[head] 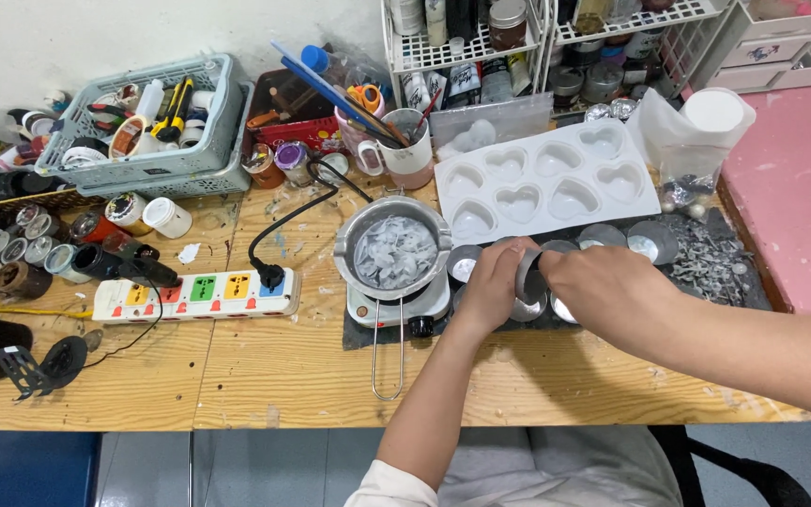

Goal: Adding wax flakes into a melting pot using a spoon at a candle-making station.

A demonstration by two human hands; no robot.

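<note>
Small round metal tin (529, 282): light, stiff, maybe slippery, best held by rim; left hand (490, 286) and right hand (603, 291) both pinching it

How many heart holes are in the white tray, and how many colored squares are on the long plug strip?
Heart holes in the white heart mold tray: 8
Colored squares on the power strip: 5 (yellow, red, green, yellow, blue)
Total: 13

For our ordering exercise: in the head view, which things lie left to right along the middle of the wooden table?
White power strip with coloured sockets → metal melting pot of pale wax chunks → left hand → small round metal tin → right hand.
</note>
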